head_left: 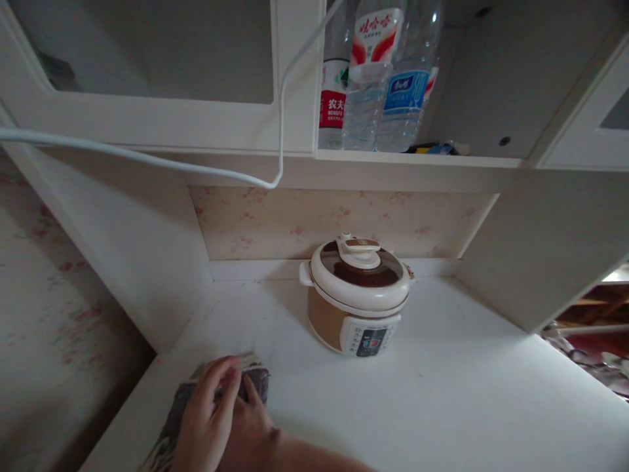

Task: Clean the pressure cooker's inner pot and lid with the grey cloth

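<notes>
Left hand, right hand at grey cloth left of pressure cooker, can't tell if fingers clamp it. Overreaching might bump the cooker.

One head-worn camera looks forward and down over the white counter toward the floral wall panel. The left hand and right hand show close at the bottom edge, the cooker farther off near mid-frame, the cabinet across the top. The lens seems wide, though blurred margins make that uncertain.
</notes>
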`<action>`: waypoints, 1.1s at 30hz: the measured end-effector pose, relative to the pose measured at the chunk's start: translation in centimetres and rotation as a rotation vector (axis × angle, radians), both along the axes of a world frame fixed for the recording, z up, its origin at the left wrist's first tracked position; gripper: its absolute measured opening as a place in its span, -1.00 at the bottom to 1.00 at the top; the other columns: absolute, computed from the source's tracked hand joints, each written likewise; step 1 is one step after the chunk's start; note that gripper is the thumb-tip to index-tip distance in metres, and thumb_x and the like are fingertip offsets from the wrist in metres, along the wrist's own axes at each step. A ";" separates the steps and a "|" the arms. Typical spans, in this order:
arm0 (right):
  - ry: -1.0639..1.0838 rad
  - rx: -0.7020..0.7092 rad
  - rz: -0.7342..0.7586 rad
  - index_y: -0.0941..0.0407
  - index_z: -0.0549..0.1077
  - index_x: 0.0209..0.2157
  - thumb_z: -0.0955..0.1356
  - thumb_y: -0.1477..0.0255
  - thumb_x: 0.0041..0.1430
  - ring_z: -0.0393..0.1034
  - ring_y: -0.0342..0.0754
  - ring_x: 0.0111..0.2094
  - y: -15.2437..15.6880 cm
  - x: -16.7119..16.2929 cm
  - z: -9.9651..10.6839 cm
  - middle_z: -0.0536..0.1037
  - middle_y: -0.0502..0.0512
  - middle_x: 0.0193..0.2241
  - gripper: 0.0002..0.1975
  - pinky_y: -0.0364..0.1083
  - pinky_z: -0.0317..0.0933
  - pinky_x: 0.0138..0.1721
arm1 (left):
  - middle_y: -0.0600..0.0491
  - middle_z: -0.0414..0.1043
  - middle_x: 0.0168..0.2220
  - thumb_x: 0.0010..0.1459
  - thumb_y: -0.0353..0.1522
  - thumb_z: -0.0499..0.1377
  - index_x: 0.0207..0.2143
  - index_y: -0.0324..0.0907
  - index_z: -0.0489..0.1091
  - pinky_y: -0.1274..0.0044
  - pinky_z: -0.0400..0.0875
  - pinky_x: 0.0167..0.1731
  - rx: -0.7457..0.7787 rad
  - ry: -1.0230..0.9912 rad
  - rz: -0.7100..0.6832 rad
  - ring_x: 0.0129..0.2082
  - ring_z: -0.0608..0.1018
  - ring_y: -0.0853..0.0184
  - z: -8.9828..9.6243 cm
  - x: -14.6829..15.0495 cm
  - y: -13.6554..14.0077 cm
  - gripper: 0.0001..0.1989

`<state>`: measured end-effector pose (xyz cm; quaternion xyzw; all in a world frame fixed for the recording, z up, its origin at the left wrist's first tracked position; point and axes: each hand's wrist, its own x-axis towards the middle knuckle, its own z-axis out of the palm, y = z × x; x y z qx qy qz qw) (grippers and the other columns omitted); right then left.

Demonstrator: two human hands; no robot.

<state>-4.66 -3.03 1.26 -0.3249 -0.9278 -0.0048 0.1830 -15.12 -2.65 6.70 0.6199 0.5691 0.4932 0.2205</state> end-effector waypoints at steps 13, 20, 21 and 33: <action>0.012 -0.363 -0.253 0.03 0.38 0.12 0.40 0.37 -0.03 0.23 0.14 0.24 -6.0 19.7 2.1 0.42 0.15 0.20 -0.40 0.18 -0.11 0.34 | -0.08 0.55 -0.14 0.28 -0.18 0.08 -0.20 -0.07 0.49 0.40 0.52 -0.12 -0.006 0.028 -0.335 -0.14 0.59 0.18 -0.2 8.8 -0.3 -0.75; -0.067 -0.534 -0.526 0.02 0.32 0.23 0.32 0.51 -0.21 0.04 0.26 0.34 -8.9 28.4 2.8 0.20 0.14 0.33 -0.16 0.33 -0.14 0.31 | -0.12 0.51 -0.06 0.26 -0.25 0.09 -0.10 -0.10 0.46 0.34 0.50 -0.04 -0.068 0.101 -0.457 -0.07 0.57 0.18 -2.6 13.3 0.5 -0.76; -0.080 -0.529 -0.538 0.00 0.33 0.23 0.33 0.50 -0.19 0.07 0.26 0.33 -9.1 29.2 2.5 0.20 0.13 0.32 -0.18 0.32 -0.08 0.30 | -0.13 0.51 -0.04 0.26 -0.25 0.09 -0.10 -0.10 0.47 0.32 0.49 0.00 -0.077 0.114 -0.474 -0.04 0.56 0.17 -3.2 13.8 0.3 -0.75; 0.026 -0.217 -0.493 -0.04 0.53 -0.12 0.18 0.31 0.37 0.54 -0.07 -0.25 -4.8 29.1 15.4 0.65 0.00 -0.27 -0.70 -0.14 0.33 -0.20 | -0.13 0.44 0.09 0.33 -0.24 0.01 0.00 -0.10 0.43 0.25 0.39 0.15 0.071 0.271 -0.403 0.13 0.47 0.16 -1.9 15.5 1.8 -0.69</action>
